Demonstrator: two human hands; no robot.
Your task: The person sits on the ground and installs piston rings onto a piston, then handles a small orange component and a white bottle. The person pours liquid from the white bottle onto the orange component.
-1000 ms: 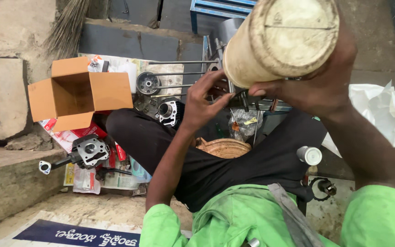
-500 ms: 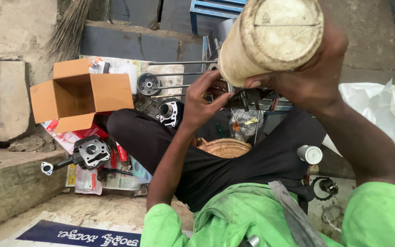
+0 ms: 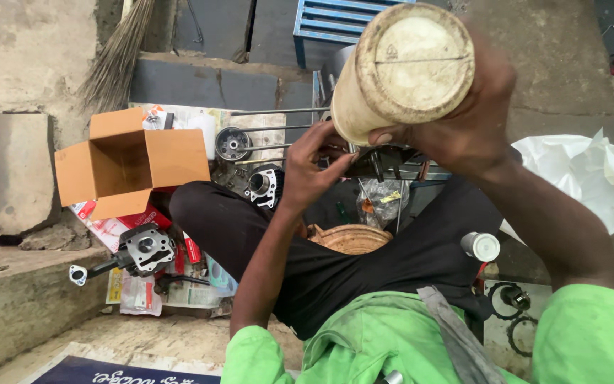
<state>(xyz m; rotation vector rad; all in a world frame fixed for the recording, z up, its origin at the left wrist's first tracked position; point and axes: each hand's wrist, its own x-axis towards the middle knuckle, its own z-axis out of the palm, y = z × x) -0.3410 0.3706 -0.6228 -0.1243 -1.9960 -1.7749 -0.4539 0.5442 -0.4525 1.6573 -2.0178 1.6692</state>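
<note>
From the head view, we're looking down over our own lap. Our right hand (image 3: 463,121) is wrapped firmly round a grimy cream plastic bottle (image 3: 403,71), tipped so its round base faces us and its mouth points down and away toward the dark metal part (image 3: 385,162) just beneath. We can't see the mouth, nor whether anything comes out of it. Our left hand (image 3: 314,167) sits just beside and below the bottle, fingers half curled and spread, fingertips touching that metal part; we can't tell if it truly grips it or only steadies it.

We judge the step in hand to be dosing something from the bottle onto the part. The next move calls for a steady tilt, the mouth kept over the spot the left fingers mark, and the left hand bracing the part.

Now the containers. Left of our left hand, well apart, an open cardboard box (image 3: 126,171) lies on its side; its inside looks bare from here. Below the hands, near our knee, a round woven basket (image 3: 349,238) peeks out, its contents hidden by our legs. Below the right forearm stands a small white-capped bottle (image 3: 480,247), closed. To the right of the right hand lies a crumpled white plastic bag (image 3: 584,178); what it holds doesn't show.
</note>
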